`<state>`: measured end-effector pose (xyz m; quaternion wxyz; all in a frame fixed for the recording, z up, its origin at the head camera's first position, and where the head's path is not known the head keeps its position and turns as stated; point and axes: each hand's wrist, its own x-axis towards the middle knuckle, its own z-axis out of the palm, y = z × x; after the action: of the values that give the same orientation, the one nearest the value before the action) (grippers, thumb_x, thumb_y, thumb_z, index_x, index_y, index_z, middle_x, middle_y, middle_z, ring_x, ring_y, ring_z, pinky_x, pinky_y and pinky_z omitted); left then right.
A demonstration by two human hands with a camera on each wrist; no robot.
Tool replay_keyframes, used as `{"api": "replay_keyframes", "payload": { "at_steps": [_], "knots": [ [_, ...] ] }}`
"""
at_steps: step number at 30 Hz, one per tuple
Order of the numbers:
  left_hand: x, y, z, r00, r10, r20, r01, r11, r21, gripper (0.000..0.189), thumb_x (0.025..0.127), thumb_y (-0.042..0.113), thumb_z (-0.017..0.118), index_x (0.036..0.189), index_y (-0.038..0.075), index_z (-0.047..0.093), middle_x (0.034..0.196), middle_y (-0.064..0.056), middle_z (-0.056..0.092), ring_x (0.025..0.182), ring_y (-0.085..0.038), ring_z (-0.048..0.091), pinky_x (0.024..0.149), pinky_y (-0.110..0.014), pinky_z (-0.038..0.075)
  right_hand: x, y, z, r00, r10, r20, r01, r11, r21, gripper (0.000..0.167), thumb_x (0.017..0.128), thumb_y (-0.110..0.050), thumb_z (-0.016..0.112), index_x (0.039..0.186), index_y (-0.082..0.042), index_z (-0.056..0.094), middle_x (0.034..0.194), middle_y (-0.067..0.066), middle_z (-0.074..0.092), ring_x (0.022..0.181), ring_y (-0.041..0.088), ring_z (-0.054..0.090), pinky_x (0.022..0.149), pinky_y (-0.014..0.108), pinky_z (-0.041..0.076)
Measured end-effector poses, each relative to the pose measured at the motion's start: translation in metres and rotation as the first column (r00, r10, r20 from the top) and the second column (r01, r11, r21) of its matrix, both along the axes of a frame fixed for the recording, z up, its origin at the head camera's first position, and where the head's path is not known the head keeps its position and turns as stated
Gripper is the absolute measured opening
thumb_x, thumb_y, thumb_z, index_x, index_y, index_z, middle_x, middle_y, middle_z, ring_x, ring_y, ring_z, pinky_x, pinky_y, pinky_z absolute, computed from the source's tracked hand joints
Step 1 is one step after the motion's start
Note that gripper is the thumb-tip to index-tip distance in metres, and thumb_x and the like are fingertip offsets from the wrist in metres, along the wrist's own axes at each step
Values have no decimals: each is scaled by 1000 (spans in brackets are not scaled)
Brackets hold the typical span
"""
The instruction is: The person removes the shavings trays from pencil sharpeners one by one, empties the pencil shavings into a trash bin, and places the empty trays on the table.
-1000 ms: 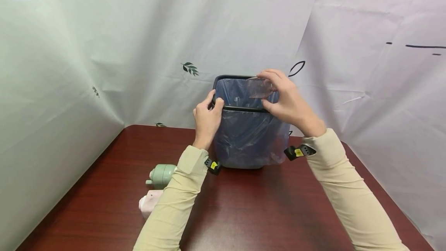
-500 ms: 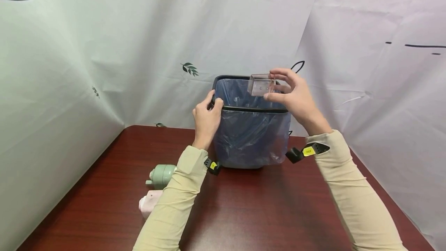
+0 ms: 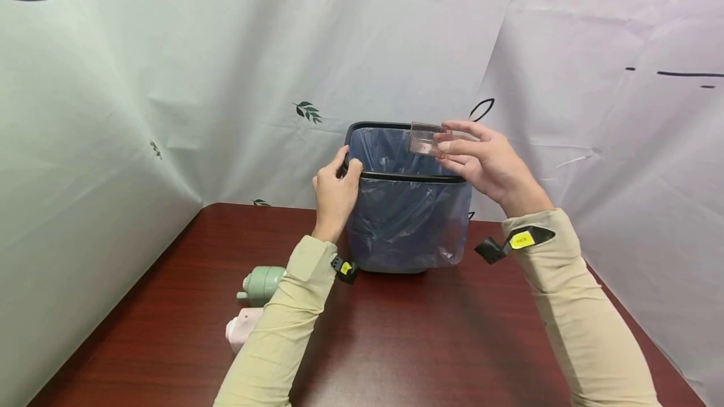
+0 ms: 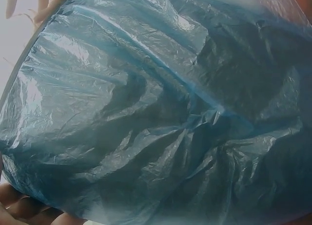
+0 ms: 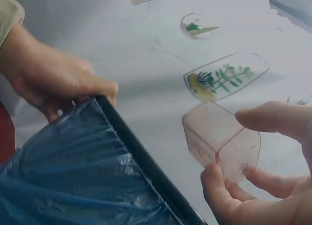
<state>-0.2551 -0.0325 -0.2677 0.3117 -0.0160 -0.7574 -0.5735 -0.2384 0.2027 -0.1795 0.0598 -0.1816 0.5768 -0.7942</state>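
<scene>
A trash bin with a dark rim and a blue plastic liner stands near the back of the table. My left hand grips the rim at its left corner, thumb on the near side; the right wrist view shows that left hand from across the bin. Over the right part of the mouth, my right hand holds a small clear pinkish plastic box between thumb and fingers. In the right wrist view the box looks see-through, with nothing visible inside. Liner fills most of the left wrist view.
Left of the bin, a green round-bodied device with a small handle lies on the dark red table. A pink device lies nearer, partly hidden by my left sleeve. White printed cloth encloses the table's back and sides.
My right hand has lifted the box from low in the bin's mouth, drawn it slightly right and turned it, shifting its fingers around it. The left hand and bin have stayed put.
</scene>
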Motion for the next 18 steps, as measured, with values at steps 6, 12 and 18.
{"api": "replay_keyframes", "payload": {
  "at_steps": [6,12,18],
  "knots": [
    [0,1,-1,1000,-3,0,3,1000,7,48,82,37,49,128,22,57,119,-1,62,90,-7,57,79,-29,46,1,3,2,998,32,53,-33,999,13,53,84,6,57,132,1,34,118,17,48,99,26,60,85,31,48],
    [1,1,0,1000,-9,0,9,1000,13,49,82,36,49,128,22,57,120,-1,61,92,-8,56,79,-30,45,3,5,2,998,38,51,-41,998,56,57,85,6,57,135,2,32,120,16,47,101,25,59,84,30,48],
    [1,0,0,1000,-2,0,2,1000,5,49,82,36,48,128,21,57,120,-1,61,94,-9,55,80,-31,45,5,4,1,998,36,45,-39,996,83,53,84,6,58,132,1,37,120,17,49,98,25,59,85,32,48]
  ]
}}
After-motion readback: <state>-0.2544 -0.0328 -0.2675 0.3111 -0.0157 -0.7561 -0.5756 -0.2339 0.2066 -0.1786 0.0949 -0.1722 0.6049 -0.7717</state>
